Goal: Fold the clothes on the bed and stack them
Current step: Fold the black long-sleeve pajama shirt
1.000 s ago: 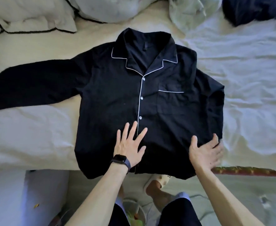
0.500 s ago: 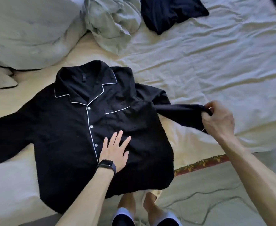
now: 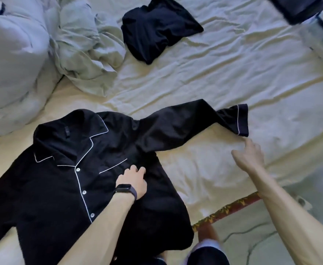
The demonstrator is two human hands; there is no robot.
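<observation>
Found black pyjama shirt spread front up and buttoned along near edge of bed, toward its left corner; hem seemed to hang over that edge. One sleeve stretched out toward middle of bed, cuff kinked. Left hand bore on chest just below pocket piping, fingers curled into cloth; could not tell whether pinching a fold or only pressing. Right hand hovered just beside cuff, fingers loose, holding nothing. Judged cloth light, limp and thin, likely to slide on sheet and sag wherever unsupported; not fragile. Best pinched at cuff or shoulder seam, body pinned flat by other hand. Second dark garment lay crumpled toward far edge, well apart, unfolded
</observation>
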